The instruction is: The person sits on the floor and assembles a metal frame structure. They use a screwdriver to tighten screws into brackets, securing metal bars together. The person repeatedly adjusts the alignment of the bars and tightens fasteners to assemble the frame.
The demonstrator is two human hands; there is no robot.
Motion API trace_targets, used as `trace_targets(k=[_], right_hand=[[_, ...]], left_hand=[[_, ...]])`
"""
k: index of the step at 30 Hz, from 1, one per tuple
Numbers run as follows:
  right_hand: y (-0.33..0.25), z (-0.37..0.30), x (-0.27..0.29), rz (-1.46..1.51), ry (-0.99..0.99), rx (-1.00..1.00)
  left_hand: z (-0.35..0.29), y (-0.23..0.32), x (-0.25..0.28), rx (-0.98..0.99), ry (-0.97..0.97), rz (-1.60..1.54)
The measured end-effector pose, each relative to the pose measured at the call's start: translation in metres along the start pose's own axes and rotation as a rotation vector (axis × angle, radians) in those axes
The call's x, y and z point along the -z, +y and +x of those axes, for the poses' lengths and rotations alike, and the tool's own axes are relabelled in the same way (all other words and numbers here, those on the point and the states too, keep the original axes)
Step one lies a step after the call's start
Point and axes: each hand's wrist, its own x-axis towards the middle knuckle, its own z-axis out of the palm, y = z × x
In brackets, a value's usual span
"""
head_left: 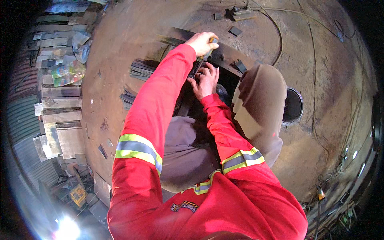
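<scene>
Reaching out ahead of my knees, my left hand [202, 44] is closed round a tool with a yellow and dark handle [213, 41]. The tool slants down toward my right hand [207, 81], and its lower end is lost among dark parts. My right hand sits just below, with fingers bent and thumb close to the dark metal under the tool. What lies between those fingers is hidden. A long dark metal bar [234, 53] runs behind both hands. Small dark metal pieces [240, 65] rest on it near my right knee.
Bundles of thin dark strips [145, 70] lie left of my arms. A round dark container [293, 106] stands right of my knee. Cables [280, 44] cross the brown floor. Stacked metal plates [71, 140] line the left side, with a yellow device [78, 195] lower down.
</scene>
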Motion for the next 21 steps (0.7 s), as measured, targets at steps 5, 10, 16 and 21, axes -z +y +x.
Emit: trace_targets(k=[5, 10, 16, 21], right_hand=[[0.014, 0.001, 0.007, -0.037, 0.039, -0.010], [0.003, -0.003, 0.011, -0.123, 0.034, 0.067], [0.005, 0.000, 0.005, -0.097, 0.100, 0.133], [0.002, -0.007, 0.001, -0.062, 0.156, 0.084]], left_hand=[[-0.069, 0.089, 0.039, -0.127, -0.007, -0.048], [-0.168, 0.096, 0.049, -0.127, 0.113, 0.043], [-0.203, 0.095, 0.030, -0.256, 0.211, 0.185], [-0.207, 0.098, 0.026, -0.285, 0.226, 0.196]])
